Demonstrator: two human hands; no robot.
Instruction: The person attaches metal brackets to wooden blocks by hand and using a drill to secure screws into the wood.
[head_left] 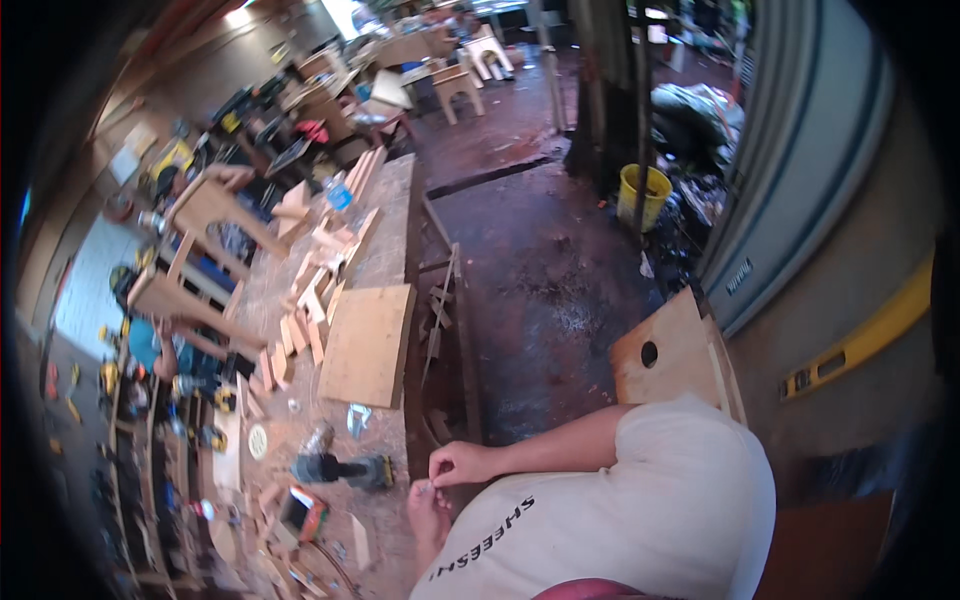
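Observation:
My right hand (460, 464) is closed at the table's edge, thumb and fingertips pinched together. Just below it in the head view, my left hand (428, 508) has its fingers drawn together too. The fingertips of both hands nearly meet around something too small to make out. Closest to them on the wooden table (385, 530) lies a dark cordless drill (340, 468), its battery end toward my hands. A small clear plastic bag (358, 420) rests beyond the drill, beside a flat wooden panel (368, 345).
Several wood blocks (290, 335) and strips cover the table, with a bottle (338, 194) among them. Across it, a person (165, 345) is beside wooden stool frames (215, 215). Plywood boards (665, 355) lean near my right arm. A yellow bucket (643, 195) stands farther off.

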